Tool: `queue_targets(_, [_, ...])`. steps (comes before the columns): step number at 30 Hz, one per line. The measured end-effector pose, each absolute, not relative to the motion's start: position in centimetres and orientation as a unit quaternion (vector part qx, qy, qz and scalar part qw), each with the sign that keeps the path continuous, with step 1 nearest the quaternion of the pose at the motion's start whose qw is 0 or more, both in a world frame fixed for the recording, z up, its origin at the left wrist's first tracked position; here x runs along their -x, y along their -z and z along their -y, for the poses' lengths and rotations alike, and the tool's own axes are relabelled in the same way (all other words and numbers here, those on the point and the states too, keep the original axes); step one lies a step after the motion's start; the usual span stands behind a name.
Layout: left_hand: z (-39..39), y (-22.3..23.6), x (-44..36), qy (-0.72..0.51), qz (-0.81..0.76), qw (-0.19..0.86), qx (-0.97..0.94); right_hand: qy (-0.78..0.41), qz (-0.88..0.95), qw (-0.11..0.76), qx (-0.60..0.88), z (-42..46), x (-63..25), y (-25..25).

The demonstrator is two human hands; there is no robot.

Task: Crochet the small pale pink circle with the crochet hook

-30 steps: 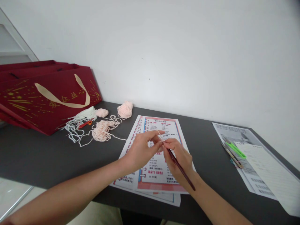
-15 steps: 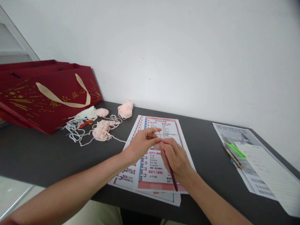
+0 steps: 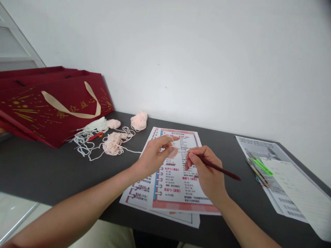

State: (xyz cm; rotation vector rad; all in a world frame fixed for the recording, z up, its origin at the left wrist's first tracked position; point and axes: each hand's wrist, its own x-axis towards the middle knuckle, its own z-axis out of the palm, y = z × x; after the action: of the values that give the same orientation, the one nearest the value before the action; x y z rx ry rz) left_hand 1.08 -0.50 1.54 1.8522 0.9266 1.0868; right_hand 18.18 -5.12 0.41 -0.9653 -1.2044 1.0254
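Currently, above the printed white-and-pink pattern sheet [image 3: 178, 196], the right hand [image 3: 207, 165] gripped a dark-brown slender crochet hook [image 3: 222, 168]; the left hand [image 3: 156, 153] pinched a small pale-pink yarn piece [image 3: 173, 152].

- A slim hook [image 3: 222, 167] with a dark reddish-brown handle is being held aslant, right of the frame's centre, its tip being pointed to the left and its handle end being angled toward the lower right.
- A small pale pink piece [image 3: 172, 152] is being held near the centre, apart from the hook, and is being partly hidden.
- Pale pink yarn [image 3: 113, 143] is being kept in a loose tangle left of centre, one strand being stretched rightward.
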Motion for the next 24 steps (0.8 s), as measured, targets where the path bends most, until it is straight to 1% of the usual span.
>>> queue_targets(2, [0.3,-1.7,-1.0,-0.423,-0.364,0.428,-0.711,-0.436,0.538,0.595,0.408,5.0,-18.6,-0.6])
queue_targets(7, [0.2,-2.0,-1.1,-0.400,-0.332,0.576,-0.631,-0.569,0.449,0.597,0.343,4.3,-18.7,-1.0])
queue_targets(10, [0.5,-1.7,-1.5,-0.392,-0.302,0.663,-0.562,-0.584,0.451,0.592,0.323,4.3,-18.2,-0.6])
queue_targets(12, [0.7,-1.3,-1.8,-0.392,-0.293,0.697,-0.524,-0.524,0.513,0.591,0.336,4.5,-18.0,0.0])
queue_targets(13, [0.8,-1.2,-2.0,-0.393,-0.294,0.706,-0.510,-0.462,0.562,0.587,0.354,4.6,-17.9,0.3])
queue_targets(15, [1.1,-1.0,-2.3,-0.399,-0.303,0.714,-0.490,-0.290,0.681,0.552,0.383,4.9,-18.0,0.9])
queue_targets(17, [1.3,-1.0,-2.4,-0.407,-0.314,0.721,-0.465,-0.113,0.772,0.495,0.382,5.2,-18.0,1.4])
queue_targets(19, [1.3,-1.1,-2.4,-0.400,-0.311,0.746,-0.433,-0.004,0.814,0.460,0.356,5.2,-18.2,1.6])
queue_targets(21, [1.2,-1.3,-2.2,-0.372,-0.291,0.785,-0.400,0.012,0.816,0.474,0.331,5.2,-18.3,1.7])
queue_targets(22, [1.0,-1.4,-2.1,-0.356,-0.281,0.802,-0.387,-0.016,0.805,0.494,0.327,5.1,-18.4,1.6])
queue_targets(24, [0.7,-1.5,-1.9,-0.341,-0.274,0.816,-0.378,-0.140,0.758,0.539,0.339,4.8,-18.6,1.3])
